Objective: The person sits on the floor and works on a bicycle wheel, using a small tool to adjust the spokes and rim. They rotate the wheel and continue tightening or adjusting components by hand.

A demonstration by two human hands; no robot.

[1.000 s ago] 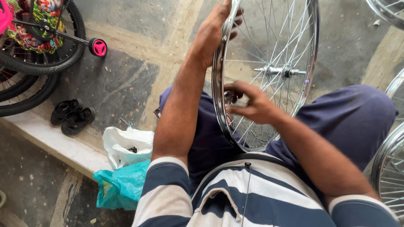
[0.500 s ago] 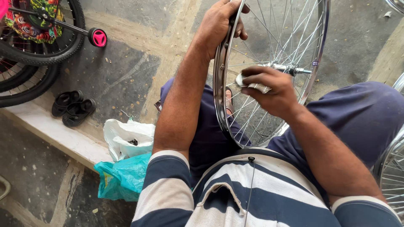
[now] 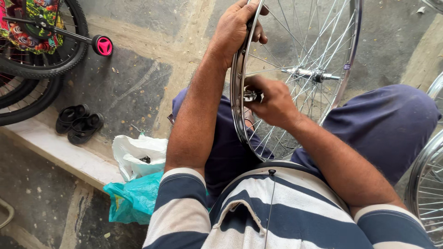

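A shiny spoked bicycle wheel rim [image 3: 351,60] stands upright between my knees, its hub [image 3: 310,73] in the middle. My left hand [image 3: 236,25] grips the rim's upper left edge. My right hand [image 3: 273,102] is inside the wheel near the left side of the rim, fingers closed on a small metal tool [image 3: 251,96] set against the spokes. I wear dark blue trousers and a striped shirt.
A white plastic bag [image 3: 136,156] and a teal bag [image 3: 134,197] lie on a stone ledge at my left. Black sandals [image 3: 78,121] sit further left. A small bicycle with a pink training wheel [image 3: 103,45] stands top left. Another spoked rim [image 3: 427,184] is at right.
My right hand has moved from the hub area leftward to the rim's inner edge with the small tool. The left hand keeps its grip on the rim.
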